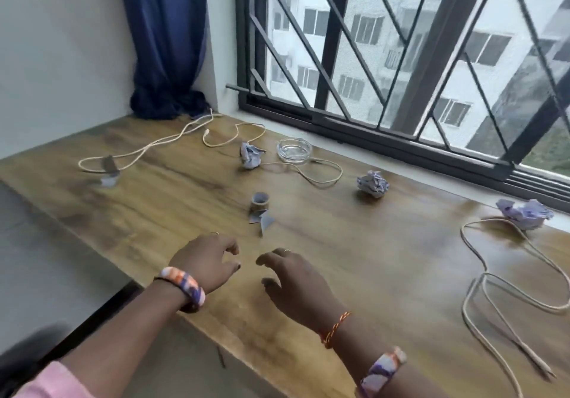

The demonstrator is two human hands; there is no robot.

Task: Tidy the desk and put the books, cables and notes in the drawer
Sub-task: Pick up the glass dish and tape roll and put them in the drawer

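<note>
Both hands are hovering low over the wooden desk (385, 262), near its front edge, and neither is holding anything. The left hand (205, 263) is loosely curled, its fingers (229, 248) bent but closed on nothing. The right hand (294, 280) is lying open, palm down, its fingers (268, 258) spread and reaching toward the left hand.

Taking the glass ashtray (294, 150) by the window as the landmark: a small tape roll (260, 201) with torn paper scraps (263, 218) is sitting nearer the person than the ashtray, just beyond both sets of fingertips and apart from them. One crumpled paper ball (251, 156) is lying just left of the ashtray, a second (373, 183) to its right, and a third (526, 214) far to the right along the window ledge. A cream cable (320, 175) is looping out from beside the ashtray; another (148, 147) is trailing far to its left toward the blue curtain (166, 42), and a third (493, 292) is coiling at the desk's right end. All cables are lying well apart from the fingers.
</note>
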